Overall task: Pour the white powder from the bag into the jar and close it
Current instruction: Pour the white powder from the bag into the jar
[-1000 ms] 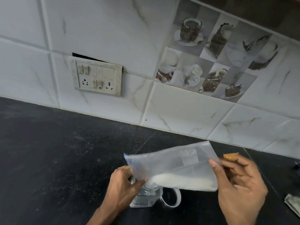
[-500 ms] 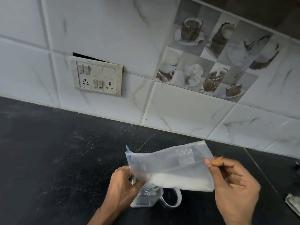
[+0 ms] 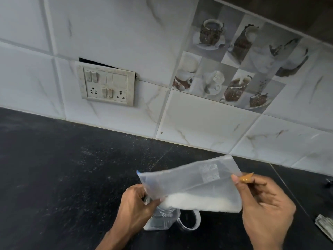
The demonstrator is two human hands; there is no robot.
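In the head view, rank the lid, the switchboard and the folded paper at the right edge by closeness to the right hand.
From the right hand:
1. Folded paper, just right on the counter.
2. Lid, left, beside the jar.
3. Switchboard, far upper left on the wall.

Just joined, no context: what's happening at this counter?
A person is tipping a clear bag of white powder into a small clear jar on the black counter. The left hand holds the bag's lower corner at the jar's mouth; the right hand lifts the other end. A clear lid lies beside the jar, which is not yet closed.
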